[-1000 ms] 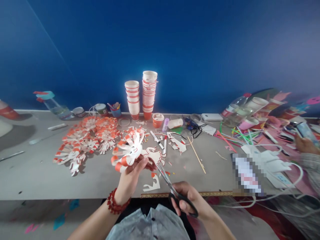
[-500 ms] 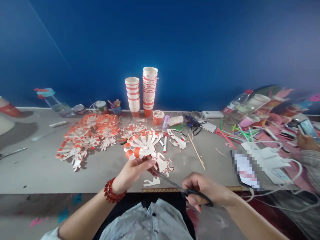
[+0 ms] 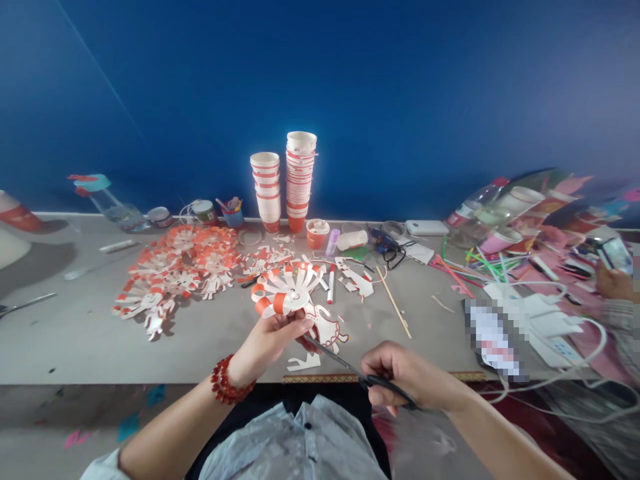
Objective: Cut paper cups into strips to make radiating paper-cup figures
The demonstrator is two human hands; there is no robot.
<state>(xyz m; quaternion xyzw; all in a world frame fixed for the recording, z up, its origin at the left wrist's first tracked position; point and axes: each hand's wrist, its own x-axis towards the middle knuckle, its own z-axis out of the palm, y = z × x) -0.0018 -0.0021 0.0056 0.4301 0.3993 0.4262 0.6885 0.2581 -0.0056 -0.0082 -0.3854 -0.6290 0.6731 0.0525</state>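
My left hand (image 3: 277, 333), with red beads at its wrist, pinches a paper cutout (image 3: 295, 293) with fanned white strips and curled orange ends. Below the fan, the cutout has a white body part with a dark red drawn outline. In my right hand (image 3: 400, 377) are black-handled scissors (image 3: 345, 363), fingers around the handles. Their blades point up and left to the cutout's edge beside my left fingertips. The blade tips are partly hidden there, so I cannot tell if they are cutting. A white paper scrap (image 3: 305, 362) lies on the table just below.
A heap of similar orange and white cutouts (image 3: 183, 260) lies left. Two stacks of paper cups (image 3: 299, 180) stand near the blue wall. Markers (image 3: 331, 285), a wooden stick (image 3: 397, 303), a phone (image 3: 495, 340) and a power strip (image 3: 550, 340) lie rightward. Another person's hand (image 3: 613, 283) holds a phone.
My right hand and the scissors have shifted slightly left, and the scissor handles look closer together. My left hand and the cutout have barely moved.
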